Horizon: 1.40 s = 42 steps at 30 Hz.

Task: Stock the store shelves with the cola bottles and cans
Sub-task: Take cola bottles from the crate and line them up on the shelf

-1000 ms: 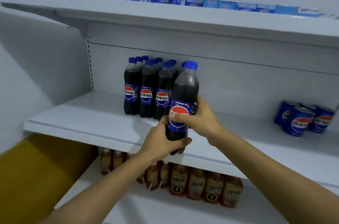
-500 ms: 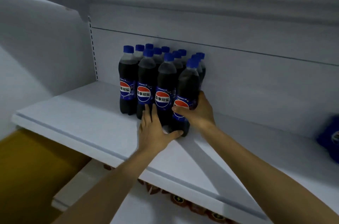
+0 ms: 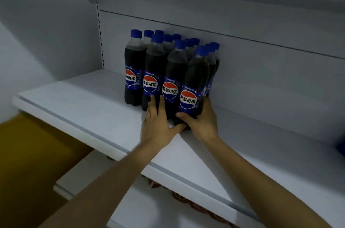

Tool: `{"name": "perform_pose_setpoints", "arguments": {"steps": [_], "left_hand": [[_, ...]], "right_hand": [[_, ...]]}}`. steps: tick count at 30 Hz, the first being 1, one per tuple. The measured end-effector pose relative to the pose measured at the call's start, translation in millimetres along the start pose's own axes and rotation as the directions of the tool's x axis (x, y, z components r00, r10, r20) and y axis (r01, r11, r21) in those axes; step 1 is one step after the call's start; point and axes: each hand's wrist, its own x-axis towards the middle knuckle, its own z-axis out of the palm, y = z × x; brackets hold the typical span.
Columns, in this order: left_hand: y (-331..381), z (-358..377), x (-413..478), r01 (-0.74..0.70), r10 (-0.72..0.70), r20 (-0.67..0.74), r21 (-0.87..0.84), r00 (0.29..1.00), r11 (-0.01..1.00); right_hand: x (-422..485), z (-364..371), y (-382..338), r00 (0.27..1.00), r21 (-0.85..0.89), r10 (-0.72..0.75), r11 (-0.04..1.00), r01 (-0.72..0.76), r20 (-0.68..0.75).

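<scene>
Several dark cola bottles with blue caps and blue labels stand in rows at the back of the white middle shelf (image 3: 89, 104). The front right cola bottle (image 3: 196, 82) stands on the shelf at the end of the front row. My right hand (image 3: 200, 121) grips its lower part, thumb across the front and fingers round the right side. My left hand (image 3: 158, 125) lies with straight fingers against the bases of the neighbouring bottles (image 3: 170, 78), its thumb reaching toward the right hand.
A white side panel (image 3: 46, 31) closes the shelf on the left. The shelf above overhangs the bottles. Tops of brown bottles (image 3: 186, 201) show on the lower shelf. A yellow-brown surface (image 3: 28, 162) lies at lower left. Something blue (image 3: 341, 145) sits at the right edge.
The bottle went from held in the air to standing at the right end of the front row. My left hand let go and flattened against the neighbouring bottles. The view moved closer.
</scene>
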Motion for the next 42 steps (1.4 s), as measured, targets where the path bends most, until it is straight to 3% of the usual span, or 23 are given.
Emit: {"name": "perform_pose_setpoints", "arguments": {"steps": [18,20,22,25,30,35,39,42], "left_hand": [[3.0,-13.3,-3.1,0.009,-0.003,0.107,-0.051,0.994,0.999],[7.8,-22.4,-5.5,0.038,-0.016,0.105,-0.209,0.994,0.977],[10.5,-37.4,-8.9,0.033,-0.016,0.047,-0.387,0.999,0.921],[-2.8,-71.5,-23.5,-0.02,-0.036,-0.099,-0.509,0.994,0.861],[-79.1,-133.1,-76.2,0.081,-0.288,-0.312,-0.539,0.905,0.839],[-162.7,-171.8,-162.7,0.34,-0.557,-0.353,-0.517,0.752,0.786],[-217.0,-189.7,-245.6,0.55,-0.703,-0.344,-0.446,0.623,0.706],[-251.1,-199.5,-305.3,0.67,-0.811,-0.293,-0.459,0.507,0.584]], "right_hand": [[0.0,-0.5,-20.8,0.977,-0.164,0.212,0.963,-0.213,-0.022],[-19.2,6.1,-32.4,0.961,-0.051,0.227,0.97,-0.237,-0.159],[-42.6,17.0,-49.0,0.959,0.177,0.187,0.973,-0.15,-0.215],[-73.4,43.6,-74.9,0.978,0.369,0.186,0.919,-0.14,-0.093],[-128.0,107.5,-98.2,0.983,0.374,0.016,0.924,-0.085,0.183],[-186.0,177.5,-84.2,0.847,0.335,0.057,0.903,-0.27,0.529],[-230.8,225.7,-45.6,0.639,0.109,0.169,0.921,-0.373,0.75],[-265.4,254.7,-16.9,0.492,-0.067,0.32,0.883,-0.464,0.81]]}}
